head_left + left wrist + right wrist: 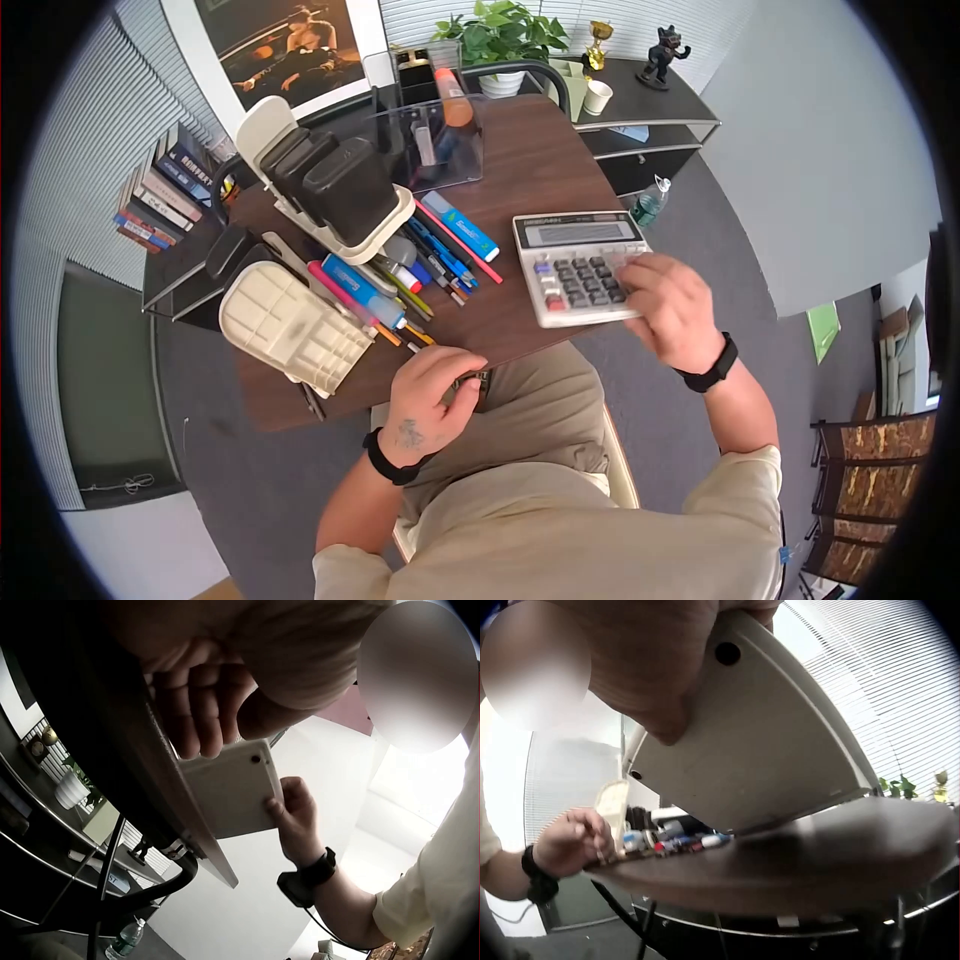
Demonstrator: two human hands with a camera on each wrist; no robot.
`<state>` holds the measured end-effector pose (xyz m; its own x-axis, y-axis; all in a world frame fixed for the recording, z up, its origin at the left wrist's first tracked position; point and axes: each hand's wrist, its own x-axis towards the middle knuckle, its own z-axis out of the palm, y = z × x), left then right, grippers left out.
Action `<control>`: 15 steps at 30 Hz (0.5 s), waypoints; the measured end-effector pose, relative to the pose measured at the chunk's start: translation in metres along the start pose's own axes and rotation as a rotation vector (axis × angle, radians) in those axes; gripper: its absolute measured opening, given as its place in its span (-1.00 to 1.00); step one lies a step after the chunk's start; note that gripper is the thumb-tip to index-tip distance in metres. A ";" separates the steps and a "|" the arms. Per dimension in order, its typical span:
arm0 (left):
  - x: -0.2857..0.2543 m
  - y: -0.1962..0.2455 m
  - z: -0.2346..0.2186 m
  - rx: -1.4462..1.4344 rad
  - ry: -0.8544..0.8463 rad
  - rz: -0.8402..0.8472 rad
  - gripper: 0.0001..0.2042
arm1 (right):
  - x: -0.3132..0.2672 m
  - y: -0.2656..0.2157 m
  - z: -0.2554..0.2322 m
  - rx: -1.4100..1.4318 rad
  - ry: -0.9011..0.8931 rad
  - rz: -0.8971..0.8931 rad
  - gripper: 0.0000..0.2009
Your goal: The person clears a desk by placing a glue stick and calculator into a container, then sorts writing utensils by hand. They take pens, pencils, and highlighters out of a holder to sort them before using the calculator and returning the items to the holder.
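Note:
A white desk calculator (580, 235) with a grey screen is pinched at its near right corner by my right hand (672, 308), thumb below and fingers on top. Both wrist views show its pale underside (229, 796) (757, 742), near side raised; in the right wrist view the far edge is low at the tabletop. My left hand (430, 405) is at the table's front edge, below the pens, fingers loosely bent and holding nothing visible. In the left wrist view the left hand's fingers (199, 712) hang beside the table edge.
Left of the calculator lie pens and highlighters (440, 250), a cream tray (290, 320) and a cream organizer (400, 215) holding black containers. Behind them stands a clear box (465, 160). A bottle (650, 200) is beyond the table's right side, near a dark shelf (650, 105).

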<state>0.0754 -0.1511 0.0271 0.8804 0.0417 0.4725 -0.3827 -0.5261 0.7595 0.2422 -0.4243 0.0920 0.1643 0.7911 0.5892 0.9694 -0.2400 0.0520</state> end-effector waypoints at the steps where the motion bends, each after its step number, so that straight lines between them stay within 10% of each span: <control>1: 0.000 0.000 0.000 0.009 0.003 0.001 -0.78 | -0.008 0.001 0.008 -0.001 0.003 0.010 -0.73; 11: -0.015 0.014 -0.011 0.018 0.010 0.104 -0.85 | -0.016 0.013 0.030 0.231 -0.122 0.172 -0.68; 15: -0.053 0.027 -0.053 0.461 0.463 0.112 -0.77 | -0.013 0.022 0.039 0.271 -0.128 0.192 -0.69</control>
<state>0.0035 -0.1227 0.0457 0.5915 0.2724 0.7589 -0.2151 -0.8538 0.4741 0.2690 -0.4177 0.0543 0.3527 0.8144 0.4608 0.9291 -0.2463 -0.2759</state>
